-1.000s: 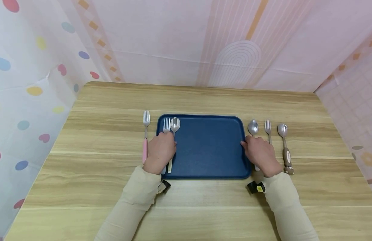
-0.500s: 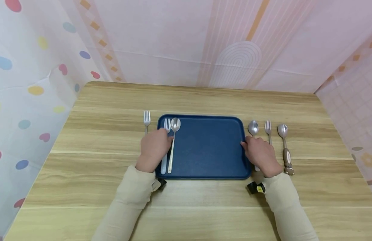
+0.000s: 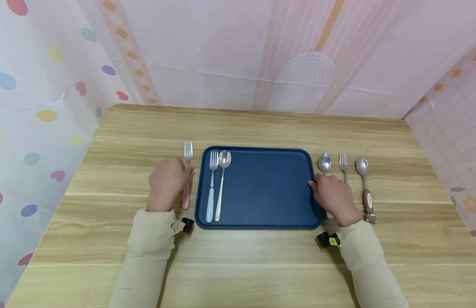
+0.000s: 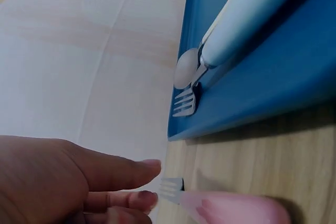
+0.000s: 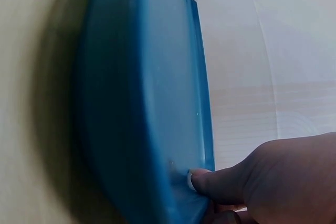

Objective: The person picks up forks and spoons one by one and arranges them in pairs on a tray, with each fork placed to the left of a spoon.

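Observation:
My left hand hovers at the pink-handled fork, which lies on the table left of the tray. In the left wrist view its thumb and fingers are apart, with nothing between them, and the pink handle shows beyond their tips. The blue tray bears a light-blue-handled fork and a spoon with a pale handle, side by side along its left end. My right hand pinches the tray's right rim, its thumb over the inner face and the fingers partly hidden at the edge.
Right of the tray lie a spoon, a fork and a spoon with a brown animal-shaped handle. My right hand partly covers the first two. A patterned cloth hangs behind the wooden table.
My left hand has moved left, off the tray's left side and the cutlery in it, to the pink-handled fork. The right hand stays at the tray's rim.

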A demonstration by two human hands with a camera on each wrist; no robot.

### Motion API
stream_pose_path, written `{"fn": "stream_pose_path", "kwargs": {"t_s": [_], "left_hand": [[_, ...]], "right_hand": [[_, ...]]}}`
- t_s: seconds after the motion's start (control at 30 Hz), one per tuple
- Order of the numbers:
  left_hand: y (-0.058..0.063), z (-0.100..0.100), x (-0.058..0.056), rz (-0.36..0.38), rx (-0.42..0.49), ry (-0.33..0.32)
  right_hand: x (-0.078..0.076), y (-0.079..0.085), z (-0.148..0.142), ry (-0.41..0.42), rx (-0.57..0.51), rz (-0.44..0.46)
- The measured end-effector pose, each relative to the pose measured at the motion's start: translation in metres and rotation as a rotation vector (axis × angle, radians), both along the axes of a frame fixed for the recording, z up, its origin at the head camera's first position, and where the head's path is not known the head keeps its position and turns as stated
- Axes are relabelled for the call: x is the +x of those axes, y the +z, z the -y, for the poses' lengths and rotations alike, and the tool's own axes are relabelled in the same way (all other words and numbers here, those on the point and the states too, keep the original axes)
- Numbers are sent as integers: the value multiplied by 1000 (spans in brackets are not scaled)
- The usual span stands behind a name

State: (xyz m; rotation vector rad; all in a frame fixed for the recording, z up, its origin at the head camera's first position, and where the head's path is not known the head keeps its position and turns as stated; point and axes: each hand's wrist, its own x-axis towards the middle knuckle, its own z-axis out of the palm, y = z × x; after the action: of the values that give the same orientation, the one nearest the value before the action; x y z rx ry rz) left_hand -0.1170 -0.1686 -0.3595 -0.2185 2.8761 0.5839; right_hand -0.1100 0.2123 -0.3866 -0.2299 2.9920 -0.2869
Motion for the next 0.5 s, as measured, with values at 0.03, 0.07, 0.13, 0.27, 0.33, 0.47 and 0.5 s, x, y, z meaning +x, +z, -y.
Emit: {"fn": "stream_pose_path", "kwargs": {"t_s": [0.03, 0.07, 0.13, 0.27, 0.33, 0.47, 0.5], "left_hand": [[0, 1, 0, 10, 1, 4], [0, 1, 0, 15, -2, 6], [-1, 2, -1, 30, -9, 0], [-3, 3, -2, 62, -6, -6], [-5, 3, -2, 76, -3, -6], [-10, 6, -1, 102, 12, -8], [-11, 6, -2, 108, 23, -10]], "right_hand": [[0, 0, 0, -1, 0, 0], [0, 0, 0, -2, 0, -1], [0, -1, -1, -2, 0, -6], [-1, -1, -1, -2, -3, -12], [-1, -1, 0, -1, -5, -15], [-1, -1, 0, 4, -9, -22], [-1, -1, 0, 5, -8, -23]]}}
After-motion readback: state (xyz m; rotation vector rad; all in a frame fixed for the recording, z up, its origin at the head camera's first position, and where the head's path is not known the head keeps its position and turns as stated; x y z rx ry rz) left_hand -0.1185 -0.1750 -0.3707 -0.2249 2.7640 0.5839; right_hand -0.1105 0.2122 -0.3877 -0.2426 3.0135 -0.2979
